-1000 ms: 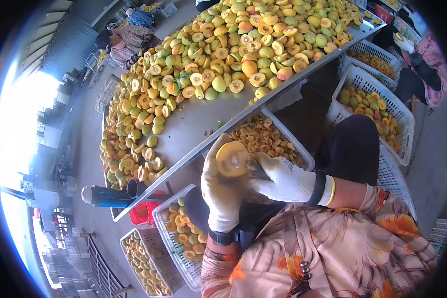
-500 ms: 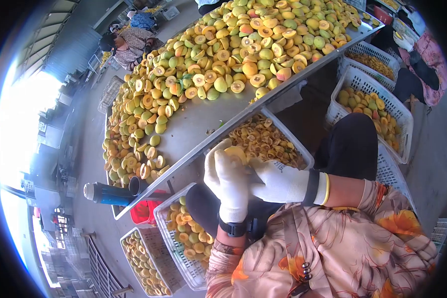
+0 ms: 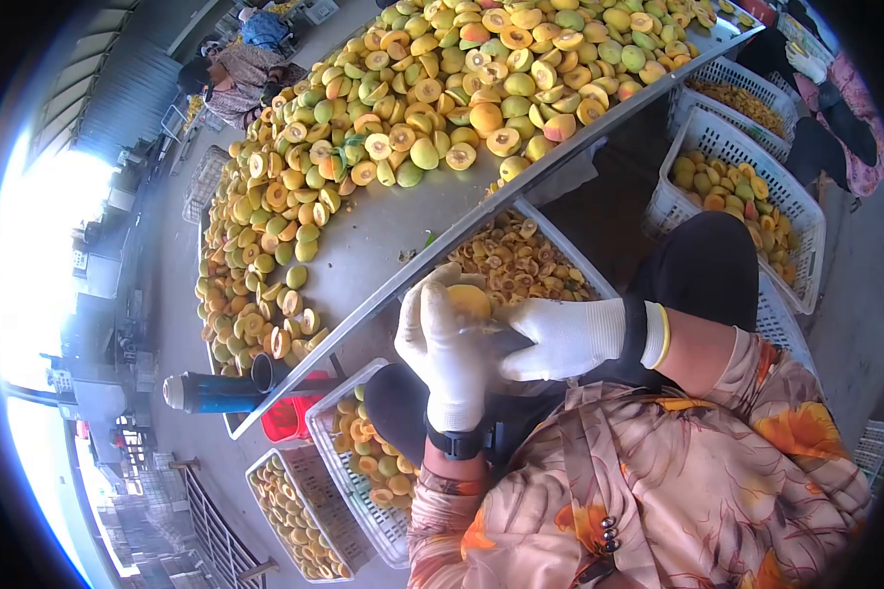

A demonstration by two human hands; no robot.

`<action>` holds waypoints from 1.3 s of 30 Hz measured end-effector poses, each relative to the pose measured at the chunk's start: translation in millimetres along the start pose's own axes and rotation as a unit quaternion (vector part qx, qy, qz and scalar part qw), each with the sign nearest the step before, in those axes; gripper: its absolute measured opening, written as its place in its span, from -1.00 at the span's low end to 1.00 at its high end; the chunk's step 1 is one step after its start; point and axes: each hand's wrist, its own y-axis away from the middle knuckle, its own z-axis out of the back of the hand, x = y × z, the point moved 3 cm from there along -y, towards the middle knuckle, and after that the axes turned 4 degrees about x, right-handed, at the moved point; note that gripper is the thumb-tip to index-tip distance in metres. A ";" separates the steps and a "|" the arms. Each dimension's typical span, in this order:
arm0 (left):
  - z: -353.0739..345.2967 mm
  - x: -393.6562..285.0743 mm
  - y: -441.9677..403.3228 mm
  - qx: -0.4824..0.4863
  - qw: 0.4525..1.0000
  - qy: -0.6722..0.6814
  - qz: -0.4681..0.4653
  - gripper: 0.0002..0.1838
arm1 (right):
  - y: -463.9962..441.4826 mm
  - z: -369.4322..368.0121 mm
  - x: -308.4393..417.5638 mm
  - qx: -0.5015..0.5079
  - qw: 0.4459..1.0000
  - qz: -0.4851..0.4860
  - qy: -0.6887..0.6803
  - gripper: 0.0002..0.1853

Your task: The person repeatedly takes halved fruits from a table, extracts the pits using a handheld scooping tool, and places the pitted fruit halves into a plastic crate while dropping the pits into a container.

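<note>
My left hand (image 3: 444,344), in a white glove, is wrapped round a yellow peach half (image 3: 471,301). Its fingers curl over the far side of the fruit. My right hand (image 3: 568,339), also gloved, meets it from the right, thumb and fingers closed close to the peach half. Whatever the right hand grips is hidden between the gloves; only a dark greyish patch shows there. Below and beyond both hands stands a crate of brownish fruit scraps (image 3: 525,257). A heap of halved peaches (image 3: 403,108) covers much of the metal table (image 3: 378,236).
The table's raised edge (image 3: 501,196) runs diagonally ahead of my hands. Crates of peach halves stand at left (image 3: 373,447) and right (image 3: 742,201). A blue bottle (image 3: 211,393) lies at the table corner above a red basket (image 3: 287,420). Other people sit at far left and right.
The view has shifted slightly. My right hand has drawn a little to the right, and its thumb and fingers look more spread. The left hand still holds the peach half.
</note>
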 end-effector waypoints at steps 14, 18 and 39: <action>-12.2 7.4 -5.0 -0.028 0.999 0.026 0.034 -0.50 | -0.3 19.1 -3.8 0.107 0.979 -0.160 -0.062 -0.46; -14.5 9.3 -3.0 -0.054 0.994 0.067 0.066 -0.51 | 0.5 19.9 -3.4 0.141 0.965 -0.201 -0.092 -0.43; 1.5 -7.3 -1.3 0.106 0.983 0.122 0.085 -0.40 | 5.3 -16.4 -3.5 0.244 0.759 -0.184 -0.575 -0.85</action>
